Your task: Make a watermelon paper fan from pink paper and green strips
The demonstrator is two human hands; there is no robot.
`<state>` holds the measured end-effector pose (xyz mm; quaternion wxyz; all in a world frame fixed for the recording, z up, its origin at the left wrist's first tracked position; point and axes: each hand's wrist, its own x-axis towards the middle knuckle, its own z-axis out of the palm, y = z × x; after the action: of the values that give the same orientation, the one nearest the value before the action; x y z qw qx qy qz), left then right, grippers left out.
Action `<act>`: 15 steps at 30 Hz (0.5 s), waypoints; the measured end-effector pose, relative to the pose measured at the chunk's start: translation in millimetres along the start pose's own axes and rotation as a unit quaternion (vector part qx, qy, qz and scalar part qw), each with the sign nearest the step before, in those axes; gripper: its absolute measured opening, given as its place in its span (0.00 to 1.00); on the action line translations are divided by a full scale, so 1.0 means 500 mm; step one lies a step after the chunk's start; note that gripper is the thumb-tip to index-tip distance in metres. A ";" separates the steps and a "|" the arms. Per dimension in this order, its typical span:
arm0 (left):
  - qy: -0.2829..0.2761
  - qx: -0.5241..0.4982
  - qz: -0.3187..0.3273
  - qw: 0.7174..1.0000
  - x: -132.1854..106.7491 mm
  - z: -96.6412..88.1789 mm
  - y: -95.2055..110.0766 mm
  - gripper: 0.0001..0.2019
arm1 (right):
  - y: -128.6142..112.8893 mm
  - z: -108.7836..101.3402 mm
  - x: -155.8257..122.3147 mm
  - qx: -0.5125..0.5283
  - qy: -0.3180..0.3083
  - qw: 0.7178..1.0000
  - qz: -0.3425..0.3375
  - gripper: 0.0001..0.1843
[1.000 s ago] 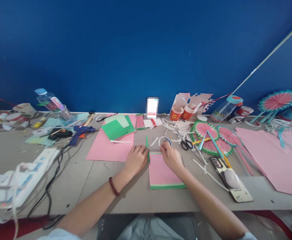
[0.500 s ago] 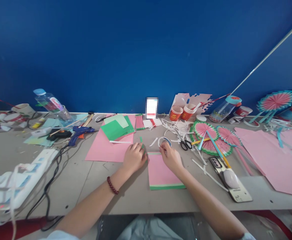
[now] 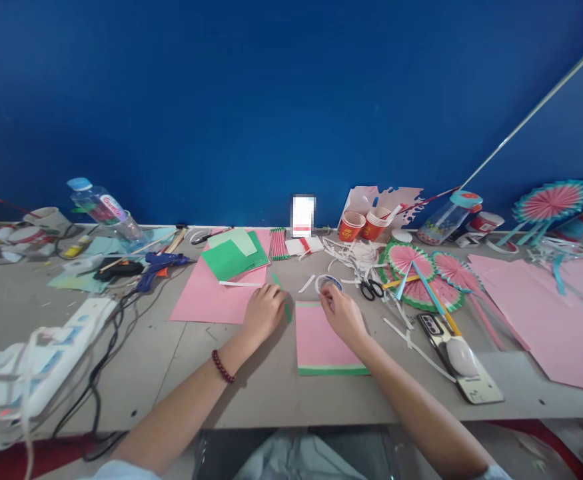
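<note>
My left hand [image 3: 265, 310], a dark red bead bracelet at its wrist, rests left of centre with its fingers bent. A narrow green paper strip [image 3: 288, 311] runs by its fingertips and seems held under them. My right hand [image 3: 342, 312] is closed in a pinch above the upper right of a pink sheet [image 3: 324, 337]; its fingertips hide whatever is between them. That sheet has a pale and a green band [image 3: 321, 371] along its near edge. Just behind the right fingers lies a tape roll [image 3: 332, 280].
Green sheets [image 3: 224, 260] lie on large pink paper [image 3: 196, 300] at left. Rightward are black scissors [image 3: 371, 289], folded paper fans [image 3: 411, 263] and a phone [image 3: 478, 380] under a white mouse. A glue gun [image 3: 158, 263] and power strip [image 3: 66, 350] stand left.
My left hand has shifted slightly left, and the green strip has moved left with it, away from the pink sheet's top edge. My right hand stays nearly in place.
</note>
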<state>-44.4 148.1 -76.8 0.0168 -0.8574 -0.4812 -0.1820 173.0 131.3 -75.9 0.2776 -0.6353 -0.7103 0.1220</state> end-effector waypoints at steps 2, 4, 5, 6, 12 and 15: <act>0.000 -0.015 -0.007 1.000 0.000 0.001 -0.005 0.06 | 0.010 -0.007 0.009 -0.026 0.037 0.999 -0.018 0.08; 0.010 -0.027 -0.013 1.000 0.000 0.001 -0.008 0.06 | 0.024 -0.017 0.020 -0.043 0.069 0.996 -0.039 0.08; 0.019 -0.032 -0.013 0.999 0.001 0.001 -0.009 0.05 | 0.033 -0.022 0.025 -0.048 0.078 0.995 -0.048 0.09; 0.030 -0.036 -0.015 0.999 0.002 0.000 -0.008 0.04 | 0.042 -0.025 0.030 -0.051 0.085 0.994 -0.052 0.09; 0.090 -0.072 -0.043 0.992 0.005 -0.021 0.013 0.03 | 0.084 -0.022 0.046 -0.058 0.067 0.995 -0.043 0.09; 0.122 -0.109 -0.051 0.985 0.003 -0.031 0.025 0.03 | 0.074 -0.020 0.046 -0.021 0.073 0.995 -0.069 0.08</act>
<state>-38.0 139.2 -59.9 -0.0280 -0.7998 -0.4961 -0.3369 208.8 157.8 -81.7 0.3229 -0.5974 -0.7329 0.0410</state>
